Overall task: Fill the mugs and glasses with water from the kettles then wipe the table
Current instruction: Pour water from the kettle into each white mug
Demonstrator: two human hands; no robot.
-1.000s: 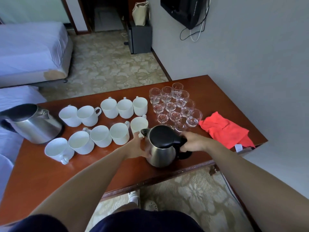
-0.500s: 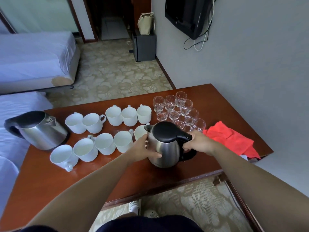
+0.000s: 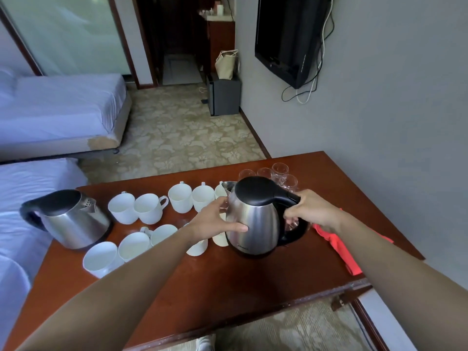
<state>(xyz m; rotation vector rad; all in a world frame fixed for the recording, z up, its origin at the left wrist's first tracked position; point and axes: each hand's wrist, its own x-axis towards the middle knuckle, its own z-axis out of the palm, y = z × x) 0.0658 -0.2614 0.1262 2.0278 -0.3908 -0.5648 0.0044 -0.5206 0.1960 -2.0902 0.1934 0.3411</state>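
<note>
A steel kettle with a black lid [image 3: 255, 219] is raised off the brown table [image 3: 228, 295], in front of the glasses. My right hand [image 3: 309, 209] grips its black handle. My left hand [image 3: 215, 220] is cupped against its left side, thumb on the steel. Several white mugs [image 3: 149, 207] stand in two rows left of it; some are hidden behind my left arm and the kettle. Several clear glasses [image 3: 281, 174] show behind the lid, most of them hidden. A second steel kettle [image 3: 71, 219] stands at the table's left end.
A red cloth [image 3: 347, 252] lies on the table's right side, partly under my right forearm. A grey wall runs along the right with a television [image 3: 286, 36] mounted on it. Beds stand to the left, and patterned carpet lies beyond the table.
The kettle has come up off the table between both hands and now covers most of the glasses. My head has tilted up, showing more of the room.
</note>
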